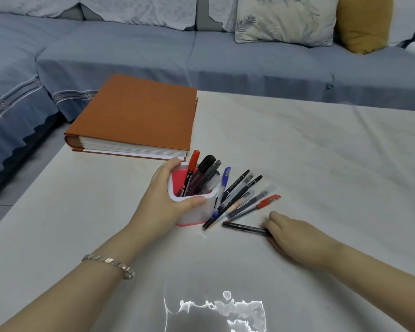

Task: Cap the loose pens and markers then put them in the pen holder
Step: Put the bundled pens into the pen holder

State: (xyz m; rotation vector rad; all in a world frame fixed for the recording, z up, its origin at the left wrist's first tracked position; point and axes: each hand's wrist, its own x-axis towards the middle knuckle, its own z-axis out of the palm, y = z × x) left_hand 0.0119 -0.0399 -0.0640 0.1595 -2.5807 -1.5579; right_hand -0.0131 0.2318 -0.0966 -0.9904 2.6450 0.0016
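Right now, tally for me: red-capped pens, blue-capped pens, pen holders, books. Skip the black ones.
Red-capped: 2, the red-capped marker in the pen holder and the red pen on the table.
Blue-capped: 1, the blue-capped pen.
Pen holders: 1.
Books: 1, the orange book.
Total: 5.

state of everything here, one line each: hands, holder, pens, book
left hand, grips the pen holder
right hand, fingers curled on the black pen's end
pen holder, upright, part full
pens in holder, standing
black pen, flat on the table
loose pens, fanned flat beside the holder
orange book, closed, lying flat
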